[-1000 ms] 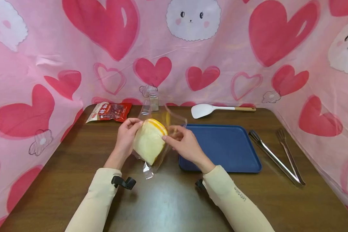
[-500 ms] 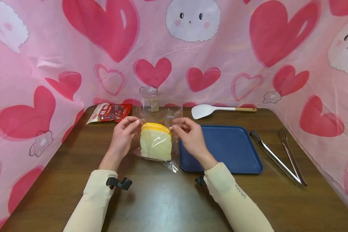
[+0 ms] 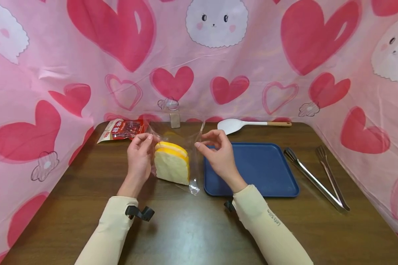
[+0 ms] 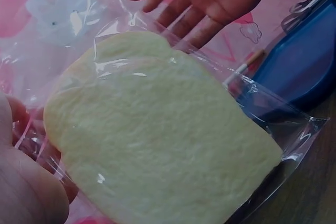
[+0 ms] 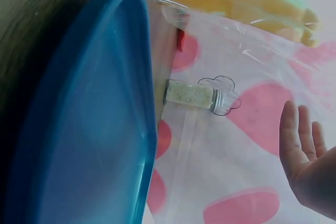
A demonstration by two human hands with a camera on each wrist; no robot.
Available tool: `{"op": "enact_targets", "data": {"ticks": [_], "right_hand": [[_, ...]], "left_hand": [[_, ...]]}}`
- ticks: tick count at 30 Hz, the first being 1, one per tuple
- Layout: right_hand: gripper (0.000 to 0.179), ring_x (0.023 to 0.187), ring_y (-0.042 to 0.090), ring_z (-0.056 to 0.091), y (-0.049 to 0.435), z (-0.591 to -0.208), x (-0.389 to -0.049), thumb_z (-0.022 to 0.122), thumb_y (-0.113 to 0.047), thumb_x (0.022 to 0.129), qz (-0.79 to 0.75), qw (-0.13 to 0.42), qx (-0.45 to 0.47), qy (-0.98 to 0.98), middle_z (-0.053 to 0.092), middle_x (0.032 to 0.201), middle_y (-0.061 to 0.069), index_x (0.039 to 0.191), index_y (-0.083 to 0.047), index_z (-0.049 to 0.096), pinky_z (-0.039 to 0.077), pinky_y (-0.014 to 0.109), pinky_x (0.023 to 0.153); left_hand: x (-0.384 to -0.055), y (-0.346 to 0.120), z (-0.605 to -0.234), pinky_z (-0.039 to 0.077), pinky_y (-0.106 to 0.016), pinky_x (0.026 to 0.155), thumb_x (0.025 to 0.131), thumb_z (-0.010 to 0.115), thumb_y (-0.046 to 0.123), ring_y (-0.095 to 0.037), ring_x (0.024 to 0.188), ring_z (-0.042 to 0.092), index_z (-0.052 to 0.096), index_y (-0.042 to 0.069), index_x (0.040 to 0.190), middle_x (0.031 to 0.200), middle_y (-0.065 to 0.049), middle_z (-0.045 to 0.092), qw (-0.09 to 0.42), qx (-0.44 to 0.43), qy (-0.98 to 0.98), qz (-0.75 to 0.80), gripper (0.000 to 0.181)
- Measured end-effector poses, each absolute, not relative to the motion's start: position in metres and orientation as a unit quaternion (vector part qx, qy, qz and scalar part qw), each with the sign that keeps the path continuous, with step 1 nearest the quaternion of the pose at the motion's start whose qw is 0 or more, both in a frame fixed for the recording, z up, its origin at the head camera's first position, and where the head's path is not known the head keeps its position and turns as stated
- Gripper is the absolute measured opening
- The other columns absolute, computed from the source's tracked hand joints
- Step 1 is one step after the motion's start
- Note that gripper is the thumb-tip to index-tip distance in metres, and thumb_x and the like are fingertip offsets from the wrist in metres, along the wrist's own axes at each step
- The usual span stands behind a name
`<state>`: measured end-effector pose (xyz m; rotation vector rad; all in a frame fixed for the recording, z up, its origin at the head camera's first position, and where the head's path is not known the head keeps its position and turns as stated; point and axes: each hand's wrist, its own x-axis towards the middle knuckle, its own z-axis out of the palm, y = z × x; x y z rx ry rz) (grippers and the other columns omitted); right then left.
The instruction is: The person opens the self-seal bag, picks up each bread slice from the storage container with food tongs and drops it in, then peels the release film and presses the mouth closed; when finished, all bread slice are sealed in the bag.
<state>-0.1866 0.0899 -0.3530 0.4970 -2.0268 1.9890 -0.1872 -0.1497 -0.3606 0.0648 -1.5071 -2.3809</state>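
Bread slices (image 3: 171, 165) with yellow-orange crusts stand inside a clear plastic bag (image 3: 194, 167). My left hand (image 3: 140, 156) pinches the bag's left edge near the top; in the left wrist view that hand (image 4: 34, 187) shows at the lower left beside the bread (image 4: 168, 129). At the bag's right edge is my right hand (image 3: 220, 154), its thumb and fingers parted. The right wrist view shows this hand (image 5: 312, 166) with straightened fingers, apart from the bag (image 5: 236, 30). Film glare partly hides the bag's mouth.
A blue tray (image 3: 252, 173) lies right of the bag, with metal tongs (image 3: 318, 184) beyond it. Along the back are a red snack packet (image 3: 122, 129), a small glass jar (image 3: 174, 117) and a white spatula (image 3: 232, 126) with a wooden handle.
The bag and bread turned from tilted to nearly upright, then shifted slightly left with my left hand. My right hand's fingers have parted from the bag's edge.
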Motion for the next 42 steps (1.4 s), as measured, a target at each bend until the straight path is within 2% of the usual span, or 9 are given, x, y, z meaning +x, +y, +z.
{"op": "enact_targets", "data": {"ticks": [4, 10, 17, 25, 31, 37, 42], "right_hand": [[0.030, 0.101, 0.026, 0.068, 0.087, -0.354, -0.185, 0.083, -0.010, 0.090, 0.653, 0.173, 0.190, -0.713, 0.068, 0.116, 0.013, 0.116, -0.003, 0.070, 0.058, 0.023, 0.079], [0.021, 0.085, 0.018, 0.060, 0.081, -0.349, -0.182, 0.082, -0.011, 0.091, 0.638, 0.229, 0.172, -0.715, 0.068, 0.103, 0.014, 0.109, -0.003, 0.075, 0.048, 0.018, 0.068], [0.013, 0.079, 0.012, 0.059, 0.077, -0.349, -0.181, 0.080, -0.009, 0.093, 0.637, 0.233, 0.172, -0.715, 0.067, 0.092, 0.013, 0.105, -0.003, 0.078, 0.047, 0.019, 0.067], [0.008, 0.074, 0.012, 0.057, 0.073, -0.347, -0.182, 0.078, -0.006, 0.093, 0.635, 0.248, 0.181, -0.708, 0.065, 0.084, 0.012, 0.100, -0.002, 0.079, 0.045, 0.019, 0.065], [0.005, 0.074, 0.013, 0.057, 0.072, -0.346, -0.181, 0.074, -0.006, 0.094, 0.620, 0.255, 0.187, -0.718, 0.063, 0.083, 0.011, 0.096, -0.002, 0.076, 0.046, 0.019, 0.065], [0.006, 0.077, 0.015, 0.058, 0.076, -0.344, -0.181, 0.064, -0.005, 0.096, 0.602, 0.251, 0.185, -0.735, 0.061, 0.086, 0.011, 0.097, 0.000, 0.066, 0.047, 0.019, 0.065], [0.008, 0.075, 0.013, 0.056, 0.084, -0.339, -0.183, 0.057, -0.006, 0.099, 0.602, 0.243, 0.181, -0.739, 0.061, 0.088, 0.013, 0.098, 0.001, 0.059, 0.045, 0.022, 0.066]], "left_hand": [[-0.187, -0.149, -0.361, 0.056, -0.023, 0.080, 0.108, 0.057, 0.009, -0.011, 0.084, 0.071, 0.065, 0.017, 0.097, 0.085, 0.004, 0.075, 0.160, 0.030, -0.530, -0.832, 0.016], [-0.186, -0.147, -0.361, 0.057, -0.025, 0.081, 0.108, 0.056, 0.007, -0.011, 0.084, 0.071, 0.066, 0.016, 0.096, 0.085, 0.003, 0.075, 0.158, 0.017, -0.528, -0.834, 0.018], [-0.183, -0.145, -0.361, 0.056, -0.023, 0.076, 0.108, 0.054, 0.005, -0.012, 0.081, 0.071, 0.065, 0.015, 0.096, 0.083, 0.002, 0.074, 0.159, 0.007, -0.530, -0.833, 0.019], [-0.182, -0.142, -0.360, 0.057, -0.023, 0.077, 0.108, 0.054, 0.005, -0.012, 0.082, 0.070, 0.065, 0.014, 0.096, 0.083, 0.002, 0.074, 0.155, 0.004, -0.530, -0.834, 0.019], [-0.181, -0.142, -0.361, 0.058, -0.024, 0.077, 0.109, 0.053, 0.005, -0.013, 0.082, 0.073, 0.065, 0.013, 0.097, 0.083, 0.001, 0.074, 0.151, -0.003, -0.528, -0.836, 0.018], [-0.181, -0.147, -0.362, 0.060, -0.025, 0.081, 0.108, 0.054, 0.006, -0.014, 0.083, 0.076, 0.066, 0.014, 0.096, 0.084, 0.001, 0.074, 0.157, 0.003, -0.534, -0.831, 0.019], [-0.184, -0.158, -0.359, 0.054, -0.023, 0.071, 0.108, 0.055, 0.005, -0.011, 0.075, 0.070, 0.066, 0.014, 0.092, 0.082, 0.002, 0.075, 0.183, 0.017, -0.521, -0.833, 0.021]]}}
